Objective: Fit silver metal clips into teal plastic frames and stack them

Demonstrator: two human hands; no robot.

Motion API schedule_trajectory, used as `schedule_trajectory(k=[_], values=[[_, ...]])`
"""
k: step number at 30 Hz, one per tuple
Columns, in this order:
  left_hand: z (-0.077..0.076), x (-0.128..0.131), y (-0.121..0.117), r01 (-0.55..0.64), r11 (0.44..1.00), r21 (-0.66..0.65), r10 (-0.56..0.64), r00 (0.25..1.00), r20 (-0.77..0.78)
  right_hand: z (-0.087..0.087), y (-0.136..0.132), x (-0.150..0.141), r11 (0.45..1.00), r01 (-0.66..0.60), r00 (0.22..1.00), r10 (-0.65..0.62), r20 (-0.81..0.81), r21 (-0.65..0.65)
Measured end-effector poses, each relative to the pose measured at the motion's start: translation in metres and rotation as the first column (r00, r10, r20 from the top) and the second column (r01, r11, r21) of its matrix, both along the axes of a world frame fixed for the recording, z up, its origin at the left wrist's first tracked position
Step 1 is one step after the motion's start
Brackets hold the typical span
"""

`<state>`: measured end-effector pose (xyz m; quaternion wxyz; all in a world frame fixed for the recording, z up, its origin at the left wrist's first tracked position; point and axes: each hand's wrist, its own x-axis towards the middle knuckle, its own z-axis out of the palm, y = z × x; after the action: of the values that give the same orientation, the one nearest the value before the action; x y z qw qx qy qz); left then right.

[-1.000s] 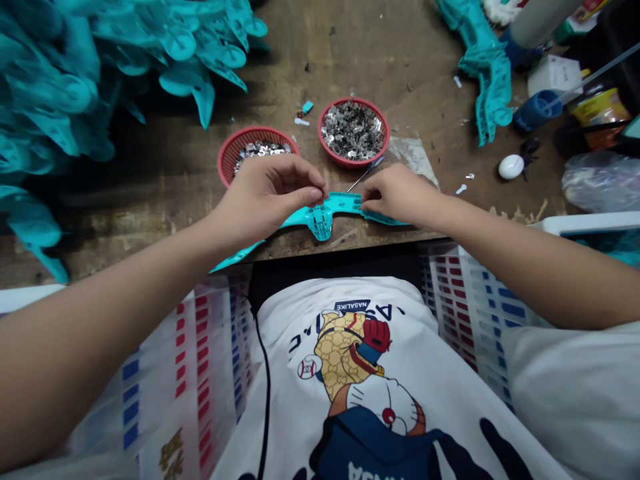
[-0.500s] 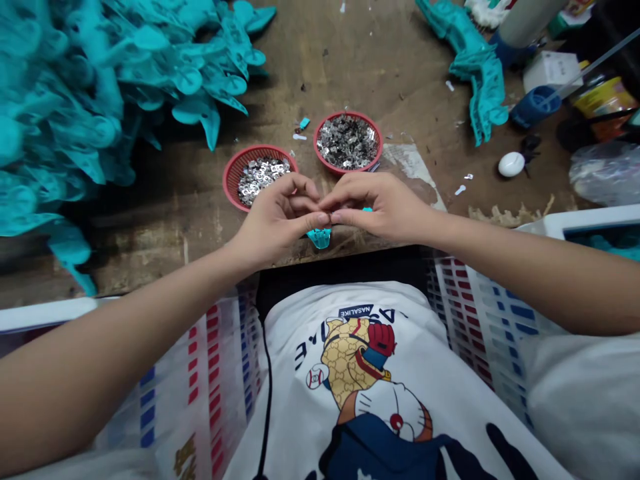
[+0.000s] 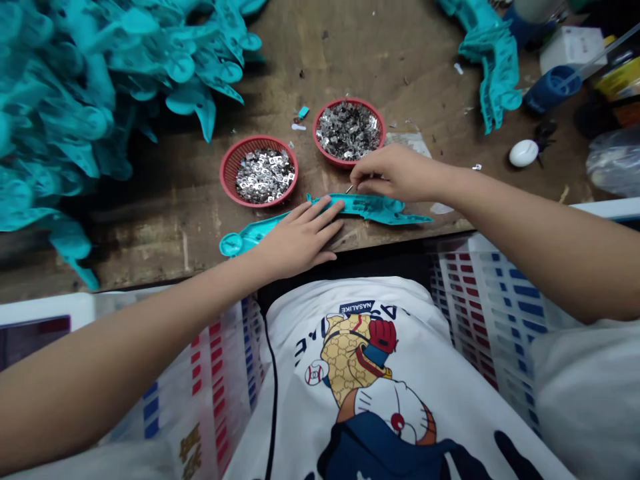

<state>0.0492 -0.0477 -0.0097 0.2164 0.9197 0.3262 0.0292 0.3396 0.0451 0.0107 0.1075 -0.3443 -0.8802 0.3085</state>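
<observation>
Teal plastic part (image 3: 256, 231) lies along the near edge of the table (image 3: 173, 233). Left hand (image 3: 299, 243) open, fingers spread flat across its middle, gripping nothing. Right hand (image 3: 397, 175) pinches closed on slim metal tool (image 3: 349, 189) (handle hidden). Best practice: steady palm pressure, tip kept upright, part supported.

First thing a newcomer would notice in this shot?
Probably the big heap of turquoise plastic parts filling the table's far left. Next, two red baskets of small metal pieces, one just beyond the left hand, the other farther back, by the right hand. Then the long turquoise part under the left hand, near the table edge.
</observation>
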Motion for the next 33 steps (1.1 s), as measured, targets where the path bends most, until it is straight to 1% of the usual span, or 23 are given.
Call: schedule_trajectory(k=[2,5,8,11,14,19,23,28,30,33], values=[[-0.005,-0.001,-0.002,0.048,0.998,0.041,-0.045,0.995,-0.085,-0.009,0.007,0.002,0.999,-0.046,0.998,0.047,0.036,-0.029],[-0.007,-0.003,-0.001,0.081,0.995,0.051,-0.076,0.993,-0.091,-0.019,0.008,0.000,0.990,-0.127,0.991,0.130,0.040,-0.057],[-0.005,-0.004,0.003,0.093,0.994,0.051,-0.088,0.993,-0.077,-0.025,0.006,-0.002,0.987,-0.156,0.987,0.157,0.018,-0.037],[-0.004,-0.004,0.007,0.115,0.991,0.071,-0.110,0.991,-0.077,-0.027,0.005,-0.004,0.988,-0.153,0.988,0.153,0.008,-0.019],[-0.003,-0.005,0.008,0.145,0.986,0.084,-0.139,0.987,-0.075,-0.028,0.005,-0.004,0.986,-0.159,0.987,0.160,0.002,-0.041],[-0.006,-0.009,0.010,0.134,0.990,0.046,-0.135,0.991,0.013,-0.026,0.004,-0.005,0.982,-0.172,0.984,0.175,0.032,-0.081],[-0.008,-0.011,0.012,0.138,0.990,0.029,-0.138,0.990,0.018,-0.029,0.003,-0.004,0.980,-0.192,0.981,0.193,0.022,-0.045],[-0.007,-0.012,0.013,0.148,0.989,0.026,-0.148,0.989,0.005,-0.035,0.006,-0.002,0.971,-0.240,0.971,0.240,0.026,0.011],[-0.007,-0.012,0.014,0.160,0.987,0.029,-0.160,0.987,-0.006,-0.039,0.008,0.000,0.962,-0.270,0.963,0.270,0.003,0.038],[-0.006,-0.012,0.015,0.179,0.983,0.044,-0.176,0.982,-0.065,-0.043,0.009,0.001,0.942,-0.321,0.943,0.328,-0.056,0.097]])
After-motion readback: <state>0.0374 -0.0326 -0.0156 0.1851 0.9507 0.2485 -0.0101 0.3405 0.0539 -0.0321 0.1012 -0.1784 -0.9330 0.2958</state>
